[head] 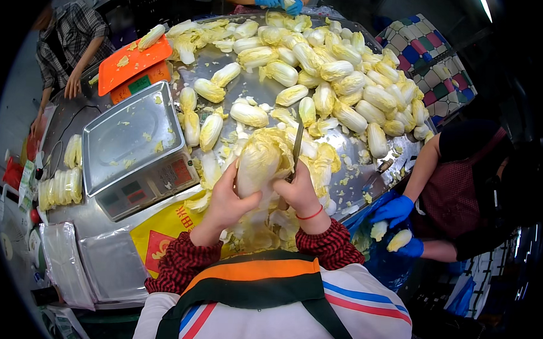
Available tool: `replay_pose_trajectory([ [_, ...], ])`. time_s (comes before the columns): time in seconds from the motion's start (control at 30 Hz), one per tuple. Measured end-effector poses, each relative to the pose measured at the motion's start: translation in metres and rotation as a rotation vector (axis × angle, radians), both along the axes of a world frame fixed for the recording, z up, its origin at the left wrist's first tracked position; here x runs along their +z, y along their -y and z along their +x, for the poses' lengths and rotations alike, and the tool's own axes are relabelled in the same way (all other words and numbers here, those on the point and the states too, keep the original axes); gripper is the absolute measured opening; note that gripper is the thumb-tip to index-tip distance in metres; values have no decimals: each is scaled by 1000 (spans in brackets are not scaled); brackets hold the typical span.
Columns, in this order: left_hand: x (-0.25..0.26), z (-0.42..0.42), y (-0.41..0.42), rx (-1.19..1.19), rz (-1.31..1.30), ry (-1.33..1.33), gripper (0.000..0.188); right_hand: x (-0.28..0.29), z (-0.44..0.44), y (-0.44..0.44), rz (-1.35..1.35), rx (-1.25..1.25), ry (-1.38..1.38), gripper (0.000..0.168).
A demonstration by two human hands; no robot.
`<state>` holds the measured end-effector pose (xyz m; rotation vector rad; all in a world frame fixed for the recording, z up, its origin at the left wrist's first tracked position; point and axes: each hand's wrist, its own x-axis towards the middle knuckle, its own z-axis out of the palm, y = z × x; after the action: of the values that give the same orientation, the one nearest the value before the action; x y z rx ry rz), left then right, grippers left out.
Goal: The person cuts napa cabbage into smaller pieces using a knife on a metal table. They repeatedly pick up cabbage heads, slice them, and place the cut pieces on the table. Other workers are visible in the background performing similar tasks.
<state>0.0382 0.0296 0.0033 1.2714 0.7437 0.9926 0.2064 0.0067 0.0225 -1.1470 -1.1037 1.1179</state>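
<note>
Between my hands, in front of my chest, is a napa cabbage (259,162) with pale yellow outer leaves. My left hand (228,199) grips its left side, thumb across the near part. A knife (298,145) is in my right hand (300,190), its blade pointing away from me along the cabbage's right side. The right thumb also presses on the cabbage; the knife's handle is hidden in the fist. Loose leaves (323,164) lie just right of the cabbage. More trimmed leaves (269,230) lie below my hands, against the table's near edge.
A large pile of napa cabbages (342,78) covers the far right of the metal table (212,60). A scale (133,138) stands left, an orange-topped scale (136,64) behind it. Plastic bags (113,265) lie near left. Blue-gloved hands (393,209) hold cabbages at right; other people stand at the far side.
</note>
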Motion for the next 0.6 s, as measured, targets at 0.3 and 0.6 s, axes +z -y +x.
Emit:
replay_pose_trajectory([
  [0.3,7,-18,-10,-231,-431,682,85,-20,72,-10,50,-369,339,42],
  [0.6,-18,5,1,-41,-281,501,66,7,0,8,-187,239,9,55],
])
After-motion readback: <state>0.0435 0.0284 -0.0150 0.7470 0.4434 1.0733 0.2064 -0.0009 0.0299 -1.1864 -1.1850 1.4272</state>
